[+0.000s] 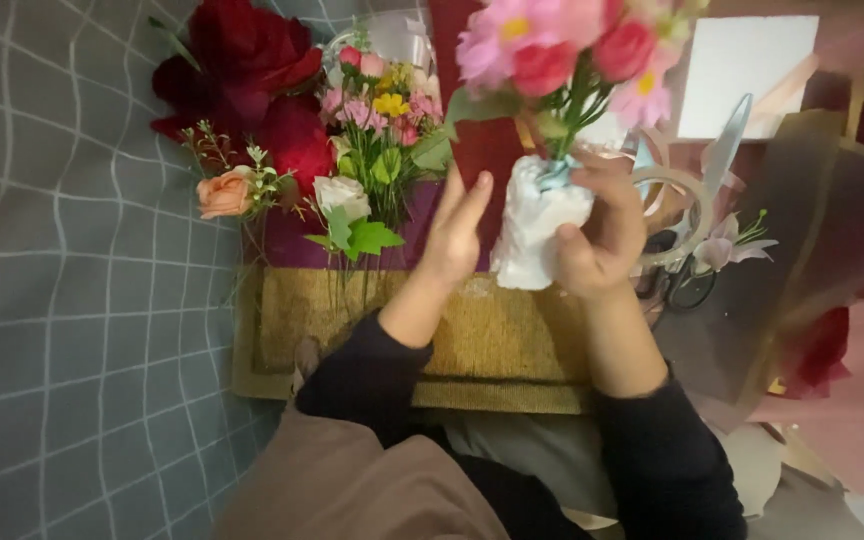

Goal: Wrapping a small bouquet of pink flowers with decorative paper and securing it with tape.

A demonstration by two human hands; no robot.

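My right hand (pixel 600 232) grips a small bouquet (pixel 562 55) of pink and red flowers by its stems, which are wrapped in white paper (pixel 535 232). My left hand (pixel 455 235) is held flat with fingers together and extended, just left of the white wrap, close to it or touching its edge. Both hands hover over a woven yellow-brown mat (pixel 492 345).
Loose flowers lie at the back left: dark red roses (pixel 252 75), a peach rose (pixel 223 193), a white rose (pixel 340 195) and small pink blooms (pixel 377 105). Scissors (pixel 697 225) lie right of my hand. Wrapping paper sheets (pixel 832 230) spread to the right. A grey checked cloth (pixel 72 300) covers the left.
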